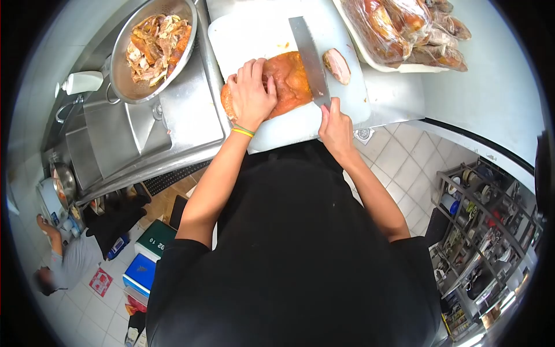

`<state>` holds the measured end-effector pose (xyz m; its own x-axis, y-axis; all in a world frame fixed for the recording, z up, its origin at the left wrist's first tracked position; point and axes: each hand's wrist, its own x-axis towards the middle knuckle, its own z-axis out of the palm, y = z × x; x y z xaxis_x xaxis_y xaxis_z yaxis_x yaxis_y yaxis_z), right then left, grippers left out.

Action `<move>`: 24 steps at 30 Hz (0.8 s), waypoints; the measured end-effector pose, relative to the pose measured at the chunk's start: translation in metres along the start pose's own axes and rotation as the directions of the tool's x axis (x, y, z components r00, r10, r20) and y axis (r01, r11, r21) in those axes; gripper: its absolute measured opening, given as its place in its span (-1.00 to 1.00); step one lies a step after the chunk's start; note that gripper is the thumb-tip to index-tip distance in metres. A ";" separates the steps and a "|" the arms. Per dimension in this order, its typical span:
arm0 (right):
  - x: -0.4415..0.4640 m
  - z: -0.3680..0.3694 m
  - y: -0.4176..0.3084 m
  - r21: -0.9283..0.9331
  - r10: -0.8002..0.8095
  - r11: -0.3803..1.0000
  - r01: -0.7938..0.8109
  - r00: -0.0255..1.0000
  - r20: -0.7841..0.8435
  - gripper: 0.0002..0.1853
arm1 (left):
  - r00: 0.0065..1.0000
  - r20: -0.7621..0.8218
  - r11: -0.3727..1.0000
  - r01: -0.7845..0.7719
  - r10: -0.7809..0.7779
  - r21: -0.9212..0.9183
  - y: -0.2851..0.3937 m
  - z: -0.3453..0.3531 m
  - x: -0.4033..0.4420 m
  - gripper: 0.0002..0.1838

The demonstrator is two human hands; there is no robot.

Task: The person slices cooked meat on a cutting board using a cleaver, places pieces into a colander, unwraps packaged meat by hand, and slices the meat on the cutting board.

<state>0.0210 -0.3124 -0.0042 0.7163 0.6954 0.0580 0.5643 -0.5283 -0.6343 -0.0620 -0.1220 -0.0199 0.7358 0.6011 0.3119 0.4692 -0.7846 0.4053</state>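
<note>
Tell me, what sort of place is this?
Likely a commercial kitchen: there's a large knife at cooked-looking meat on a cutting board, a metal bowl of cut pieces, and plastic-wrapped meat.

L hand [251,95] on meat [291,87] atop white board [254,34]; R hand [336,126] grips knife [311,61], blade [305,43] at meat's R end. Slice [337,66] just R of blade. Far L: bowl [122,81] w/ meat pcs [159,49]. Far R: tray [365,55] w/ wrapped meat [402,29].
</note>
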 end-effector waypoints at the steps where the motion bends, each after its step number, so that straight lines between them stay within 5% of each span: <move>1: 0.003 -0.003 -0.002 0.003 -0.005 1.000 0.005 1.000 -0.004 -0.87 | 1.000 -0.006 1.000 -0.002 0.002 0.004 -0.001 0.001 0.003 -0.56; 4: 0.005 -0.032 -0.024 0.046 -0.016 0.999 0.017 0.999 -0.029 -0.87 | 1.000 -0.028 0.999 -0.003 0.002 -0.034 -0.001 0.001 0.002 -0.58; 6: 0.008 -0.055 -0.046 0.119 -0.139 0.977 0.176 0.954 -0.267 -0.87 | 0.999 -0.034 1.000 -0.003 0.002 -0.029 -0.001 0.001 0.000 -0.58; 8: 0.008 -0.052 -0.047 0.165 -0.148 0.963 0.214 0.928 -0.342 -0.87 | 1.000 -0.030 0.999 0.004 -0.005 -0.036 -0.001 0.002 -0.001 -0.59; 11: 0.007 0.001 -0.002 -0.088 0.129 0.989 -0.116 0.981 0.147 -0.83 | 1.000 -0.018 0.999 0.004 -0.005 -0.038 -0.002 0.000 -0.002 -0.59; 24: 0.007 -0.045 -0.023 -0.182 0.193 0.974 -0.136 0.919 0.343 -0.79 | 0.995 0.085 0.993 0.056 -0.047 -0.102 0.027 0.025 0.027 -0.58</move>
<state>0.0314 -0.3174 0.0455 0.6264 0.7046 -0.3334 0.5269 -0.6979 -0.4850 -0.0172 -0.1308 -0.0221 0.7517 0.6223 0.2183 0.4573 -0.7303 0.5074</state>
